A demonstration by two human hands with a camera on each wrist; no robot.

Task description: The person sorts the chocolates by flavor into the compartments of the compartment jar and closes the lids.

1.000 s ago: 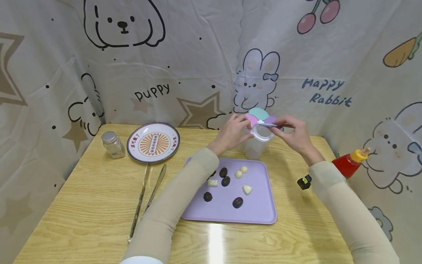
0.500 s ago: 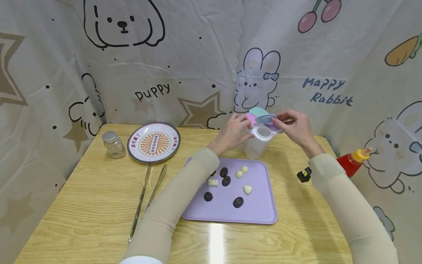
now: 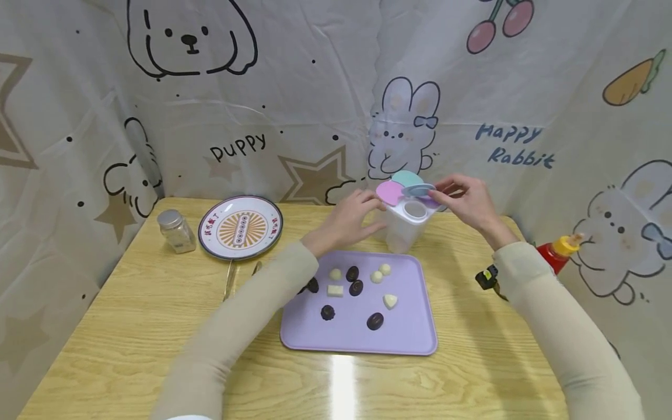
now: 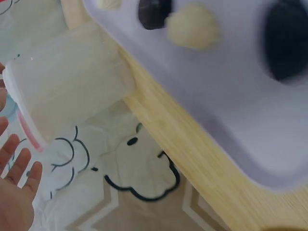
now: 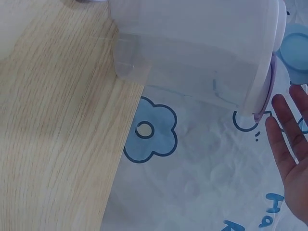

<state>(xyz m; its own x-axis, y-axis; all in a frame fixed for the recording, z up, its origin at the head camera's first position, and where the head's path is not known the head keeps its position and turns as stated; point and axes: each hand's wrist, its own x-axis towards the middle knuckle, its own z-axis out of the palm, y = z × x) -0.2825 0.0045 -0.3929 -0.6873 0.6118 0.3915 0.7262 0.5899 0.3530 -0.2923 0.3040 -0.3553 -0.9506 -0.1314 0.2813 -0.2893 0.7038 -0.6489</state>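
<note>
A translucent plastic container (image 3: 400, 233) stands behind the tray, its white top fitted with pink, green, purple and blue flap lids. The blue flap lid (image 3: 418, 190) is raised, and a round opening shows in front of it. My right hand (image 3: 467, 201) pinches the edge of this lid; in the right wrist view the other fingers stretch out beside the container, with the thumb hidden. To the left of the container my left hand (image 3: 349, 219) is spread and holds nothing. Its fingers (image 4: 17, 166) are straight and apart from the container in the left wrist view.
Dark and white chocolates lie on a lilac tray (image 3: 362, 341). A patterned plate (image 3: 265, 233), a glass jar (image 3: 177, 232) and partly covered metal tongs (image 3: 230, 279) are on the left. A red squeeze bottle (image 3: 556, 255) and small black object (image 3: 487, 278) are on the right.
The blue flap lid has swung up and back, uncovering the opening. My left hand has let go of the container's rim and moved left. My right hand stays at the lid.
</note>
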